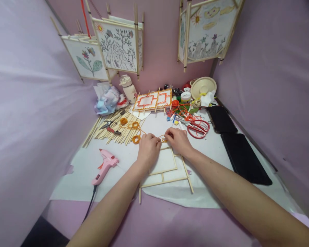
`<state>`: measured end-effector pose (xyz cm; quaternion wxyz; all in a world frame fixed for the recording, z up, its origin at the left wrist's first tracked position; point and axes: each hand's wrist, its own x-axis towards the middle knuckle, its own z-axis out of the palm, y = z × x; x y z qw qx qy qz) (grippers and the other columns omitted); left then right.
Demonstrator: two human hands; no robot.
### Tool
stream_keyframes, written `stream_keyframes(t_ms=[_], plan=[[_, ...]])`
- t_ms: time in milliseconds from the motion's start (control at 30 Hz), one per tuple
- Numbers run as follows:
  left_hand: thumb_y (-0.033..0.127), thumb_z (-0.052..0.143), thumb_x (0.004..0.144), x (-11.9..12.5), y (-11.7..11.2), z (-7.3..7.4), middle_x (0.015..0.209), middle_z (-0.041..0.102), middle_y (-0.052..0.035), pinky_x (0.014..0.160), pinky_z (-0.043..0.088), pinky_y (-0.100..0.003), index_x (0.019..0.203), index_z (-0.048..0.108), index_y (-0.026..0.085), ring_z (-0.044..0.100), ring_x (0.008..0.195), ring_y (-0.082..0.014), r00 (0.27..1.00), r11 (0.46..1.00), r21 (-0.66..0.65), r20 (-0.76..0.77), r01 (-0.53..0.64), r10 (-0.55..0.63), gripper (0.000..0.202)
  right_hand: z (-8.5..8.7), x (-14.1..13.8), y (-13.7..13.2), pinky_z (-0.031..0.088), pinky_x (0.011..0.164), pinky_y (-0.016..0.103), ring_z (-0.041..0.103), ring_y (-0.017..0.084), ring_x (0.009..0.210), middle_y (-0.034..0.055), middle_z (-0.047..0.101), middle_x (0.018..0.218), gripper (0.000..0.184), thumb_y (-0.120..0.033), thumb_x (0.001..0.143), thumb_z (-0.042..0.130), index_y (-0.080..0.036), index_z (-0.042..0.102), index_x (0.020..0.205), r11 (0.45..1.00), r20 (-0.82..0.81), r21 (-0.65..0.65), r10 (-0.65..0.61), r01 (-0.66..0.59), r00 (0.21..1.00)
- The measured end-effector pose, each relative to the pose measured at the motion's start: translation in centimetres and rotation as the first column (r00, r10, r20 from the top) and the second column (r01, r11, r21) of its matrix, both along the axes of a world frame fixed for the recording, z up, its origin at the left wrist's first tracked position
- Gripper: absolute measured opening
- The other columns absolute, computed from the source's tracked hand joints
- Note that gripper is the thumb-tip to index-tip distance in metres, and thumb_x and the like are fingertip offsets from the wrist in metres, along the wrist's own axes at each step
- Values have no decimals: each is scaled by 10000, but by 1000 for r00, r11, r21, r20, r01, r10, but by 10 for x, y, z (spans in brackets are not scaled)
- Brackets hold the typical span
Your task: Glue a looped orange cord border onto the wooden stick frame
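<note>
A frame of thin wooden sticks (167, 182) lies on the white table cover in front of me, with a smaller stick rectangle inside it. My left hand (148, 151) is over its far left part, fingers curled and pinching orange cord. Across from it, my right hand (179, 140) pinches the same cord near the frame's far edge. A short stretch of orange cord (161, 136) runs between the two hands. More of this cord (135, 125) trails off to the left in loose loops over a pile of sticks. The fingertips are partly hidden.
Left are a pink glue gun (105, 166), pruning shears (110, 128) and wooden sticks (103, 134). Red-handled scissors (198, 128), a dark phone (221, 119) and a black tablet (245, 157) lie right. Behind stand a decorated panel (153, 100) and a bottle (128, 89); paper lanterns (118, 44) hang above.
</note>
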<state>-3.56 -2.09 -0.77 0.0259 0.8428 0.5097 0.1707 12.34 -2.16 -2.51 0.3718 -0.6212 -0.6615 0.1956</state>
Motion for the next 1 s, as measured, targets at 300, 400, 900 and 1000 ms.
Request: stream_keyframes(t_ms=[300,400,900,1000], plan=[[118,605,846,4,4,-5,824,613,-62,796,422,-361,767,703,169,514,848,-237,998,999,8,49,37,-37,136,0,0,0,272,795,326,584,171,824,-5,694,798,99,-221,864,566,-209,636,796,1000,37,-2,-3,3,999],[105,605,844,4,4,-6,813,606,-60,783,420,-355,734,680,166,504,838,-235,998,997,51,44,52,-55,147,-1,0,0,271,794,324,583,170,821,-5,695,799,94,-219,861,567,-208,634,796,1000,38,-3,2,-2,999],[106,613,837,3,4,-13,812,611,-54,783,427,-354,746,653,171,506,842,-236,993,996,88,111,28,-38,118,0,0,-1,261,783,325,573,171,809,1,696,801,99,-216,861,558,-208,635,799,1000,53,-6,-1,1,999],[111,607,832,2,3,-14,857,625,-60,814,431,-363,799,653,173,522,866,-237,990,997,75,143,5,-16,84,0,0,0,260,786,327,573,174,812,2,694,794,105,-219,865,552,-208,635,801,1000,50,-10,1,-1,999]])
